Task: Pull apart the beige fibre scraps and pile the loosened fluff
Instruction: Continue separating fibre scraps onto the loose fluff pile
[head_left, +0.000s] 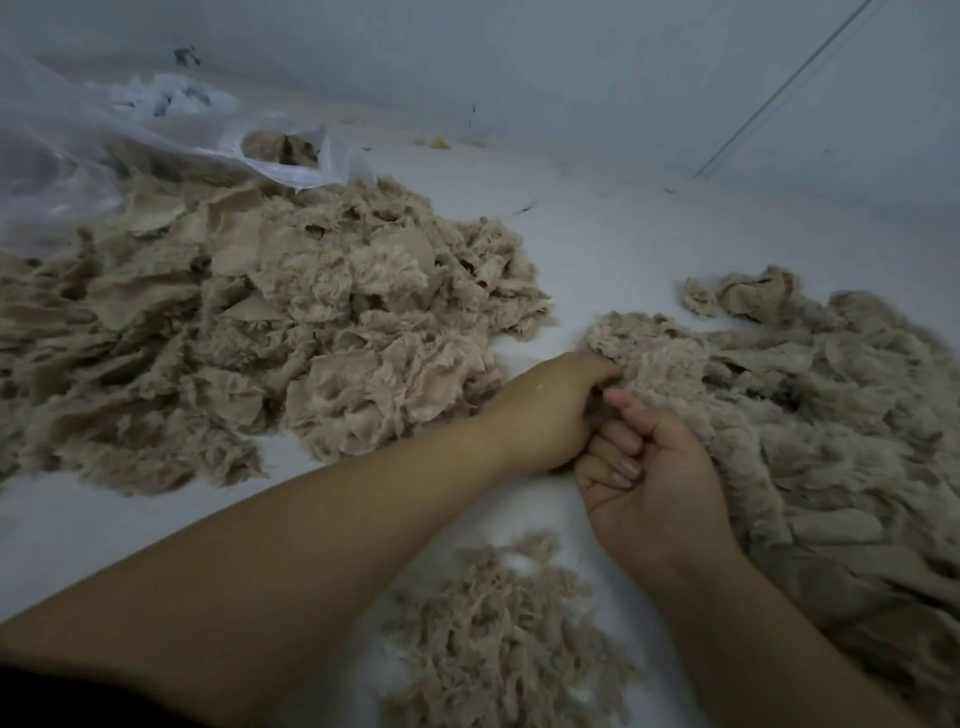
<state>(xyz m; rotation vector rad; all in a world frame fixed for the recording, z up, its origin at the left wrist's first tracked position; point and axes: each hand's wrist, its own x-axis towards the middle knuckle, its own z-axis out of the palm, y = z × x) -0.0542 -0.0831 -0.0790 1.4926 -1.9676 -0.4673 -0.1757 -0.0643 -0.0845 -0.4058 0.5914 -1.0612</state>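
both hands (550, 410) at the right beige scrap heap's (810, 415) edge

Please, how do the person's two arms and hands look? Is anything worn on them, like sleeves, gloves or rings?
Both forearms are bare: no sleeves, gloves, watch or bracelet show. The left hand has a small pale speck on its back. The right hand shows short, plain fingernails and no ring. A dark edge at the bottom left corner may be clothing; I cannot tell.

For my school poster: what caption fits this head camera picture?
Left hand and right hand meet at the edge of the right-side beige fibre heap.
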